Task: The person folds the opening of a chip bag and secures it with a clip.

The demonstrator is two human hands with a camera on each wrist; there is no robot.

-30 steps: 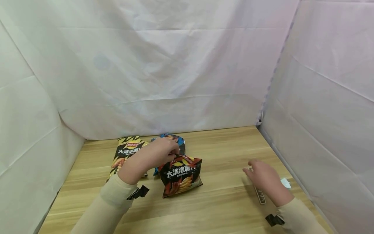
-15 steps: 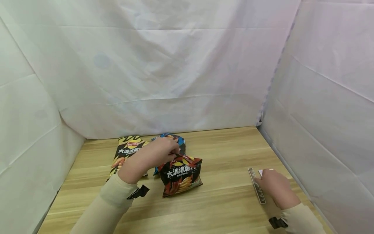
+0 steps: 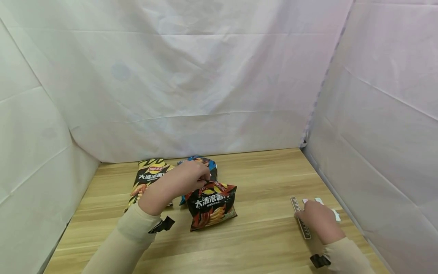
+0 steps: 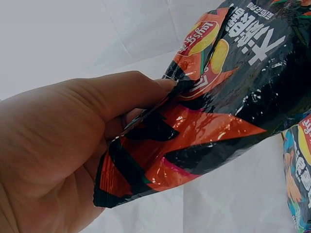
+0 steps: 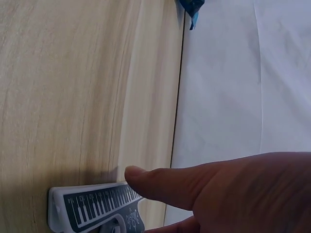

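Observation:
My left hand (image 3: 191, 179) pinches the top edge of a black and red chip bag (image 3: 213, 207). The left wrist view shows its thumb (image 4: 146, 90) on the crinkled seal; the other fingers are mostly behind the bag. On the table's right side, my right hand (image 3: 318, 219) is at a long white clip with a dark ruler scale (image 3: 302, 220). Seen from the right wrist, the thumb (image 5: 146, 180) rests on the upper edge of the clip (image 5: 92, 206), with another finger on its lower side. The remaining right fingers are hidden.
A yellow and black chip bag (image 3: 150, 173) and a blue one (image 3: 213, 169) lie behind the left arm. Small pale pieces (image 3: 337, 215) lie right of the right hand. White cloth (image 3: 191, 76) walls the wooden table (image 3: 260, 251) at the back and sides.
My right hand came down from above the clip, moved to the right, then back slightly left to the clip. The left hand and its chip bag have stayed in place.

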